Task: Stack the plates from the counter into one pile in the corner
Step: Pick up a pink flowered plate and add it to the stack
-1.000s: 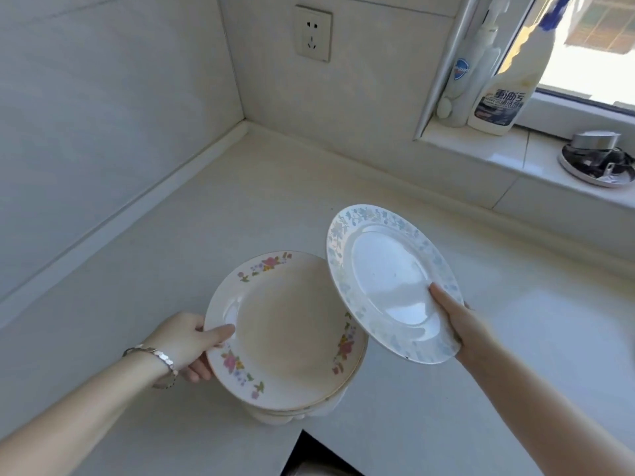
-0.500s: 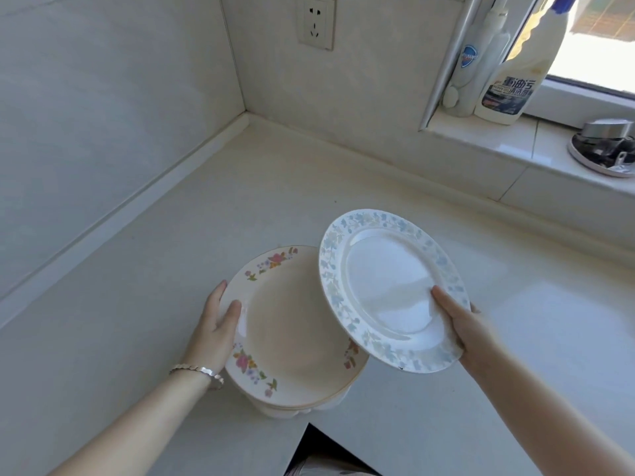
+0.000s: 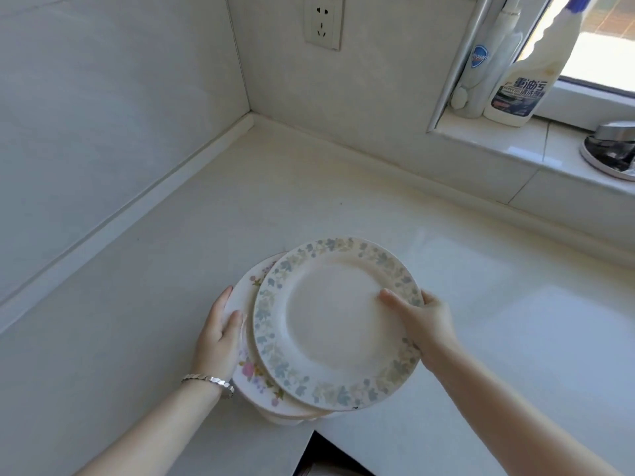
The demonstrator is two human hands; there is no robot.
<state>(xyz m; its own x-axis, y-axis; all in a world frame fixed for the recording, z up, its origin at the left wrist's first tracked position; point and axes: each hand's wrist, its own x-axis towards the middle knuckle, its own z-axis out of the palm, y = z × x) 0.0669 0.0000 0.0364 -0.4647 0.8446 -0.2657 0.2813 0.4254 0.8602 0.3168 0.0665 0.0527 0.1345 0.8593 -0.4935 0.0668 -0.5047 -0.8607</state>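
A white plate with a blue floral rim lies over a pile of plates near the counter's front edge, shifted a little right of the pile. My right hand grips its right rim, thumb on top. Under it shows the pink-flowered plate that tops the pile; lower plates are mostly hidden. My left hand holds the left rim of that pile, thumb over the edge. I cannot tell whether the blue plate rests fully on the pile.
The counter runs back to the wall corner. A wall socket sits above. On the window sill at right stand two bottles and a metal item. A dark gap opens at the front edge.
My right hand brought the blue-rimmed plate left and down from its tilted position onto the pile. My left hand stays on the pile's left rim.
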